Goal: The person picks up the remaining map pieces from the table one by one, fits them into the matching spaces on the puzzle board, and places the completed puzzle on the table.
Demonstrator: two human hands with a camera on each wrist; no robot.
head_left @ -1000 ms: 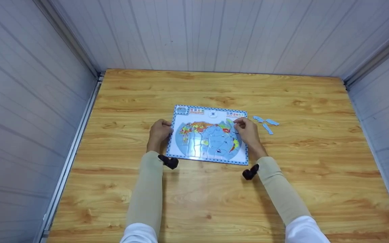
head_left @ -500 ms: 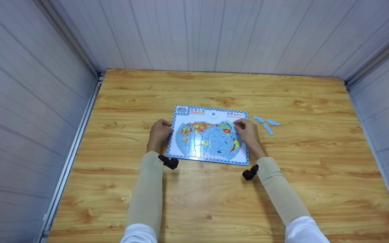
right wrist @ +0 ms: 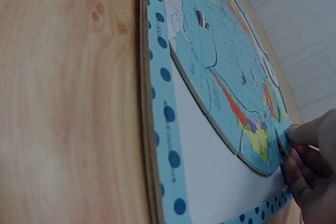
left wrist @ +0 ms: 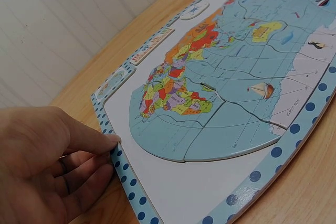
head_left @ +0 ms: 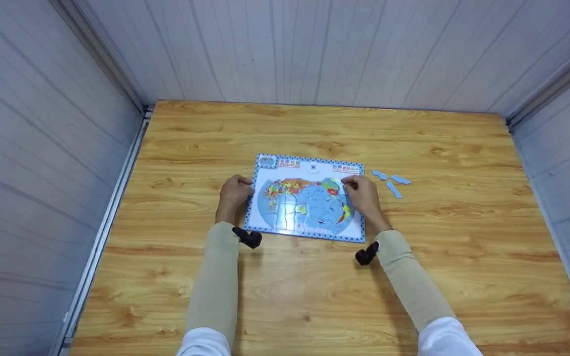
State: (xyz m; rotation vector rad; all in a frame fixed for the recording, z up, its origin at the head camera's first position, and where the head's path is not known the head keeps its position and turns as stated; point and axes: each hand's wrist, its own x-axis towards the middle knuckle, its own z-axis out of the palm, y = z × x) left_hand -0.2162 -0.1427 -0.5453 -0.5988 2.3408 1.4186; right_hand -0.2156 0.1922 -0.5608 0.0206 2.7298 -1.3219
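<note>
A world map jigsaw puzzle board (head_left: 290, 174) with a blue dotted border lies on the wooden table. My left hand (head_left: 235, 192) grips its left edge; in the left wrist view the thumb (left wrist: 107, 141) is on the border and the other fingers curl at the side. At the map's upper right, my right hand (head_left: 363, 193) pinches a blue puzzle piece (right wrist: 282, 139) between thumb and fingers, tilted beside the yellow and green pieces. Most of the map (left wrist: 236, 103) is covered by fitted pieces, with dark seams between some of them.
Right of the board lie three loose blue pieces, one nearest the board (head_left: 379, 174), one farther right (head_left: 401, 179) and one lower (head_left: 394, 189). Pale panel walls (head_left: 285, 54) enclose the table (head_left: 305, 291) at the back and both sides.
At the right fingertips, the light green patch standing out a second ago has turned paler and lies lower against the map. Left hand, board and loose pieces stay practically still.
</note>
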